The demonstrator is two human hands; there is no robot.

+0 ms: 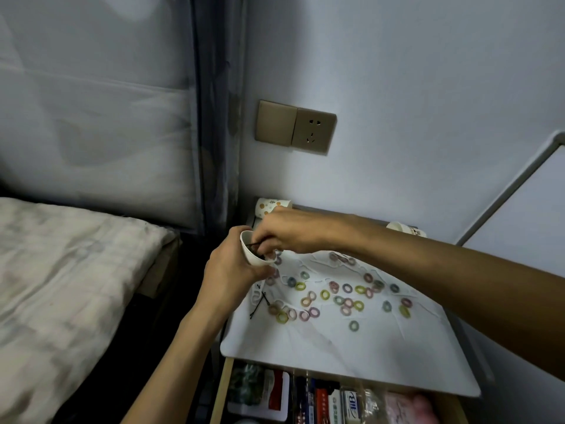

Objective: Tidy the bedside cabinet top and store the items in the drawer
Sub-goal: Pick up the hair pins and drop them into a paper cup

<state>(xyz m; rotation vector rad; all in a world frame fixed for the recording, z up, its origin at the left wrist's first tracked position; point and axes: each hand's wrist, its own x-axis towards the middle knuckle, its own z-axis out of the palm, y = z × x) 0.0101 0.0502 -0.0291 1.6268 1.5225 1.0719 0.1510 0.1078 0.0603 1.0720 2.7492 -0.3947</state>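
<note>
Cabinet top [351, 353] sits above the open drawer [220, 393]. Left hand [227, 273] grips a cup [252, 257] over its left rear; right hand [284, 232] pinches, seemingly, hairpins [255, 246] at the mouth. Hair ties [325, 294] lie scattered across it.

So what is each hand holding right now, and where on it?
The left hand grips the small white cup round its side. The right hand pinches black hairpins, apparently near one end, at the cup's mouth.

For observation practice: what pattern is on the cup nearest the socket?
Cup: coloured dots on white, head view.
</note>
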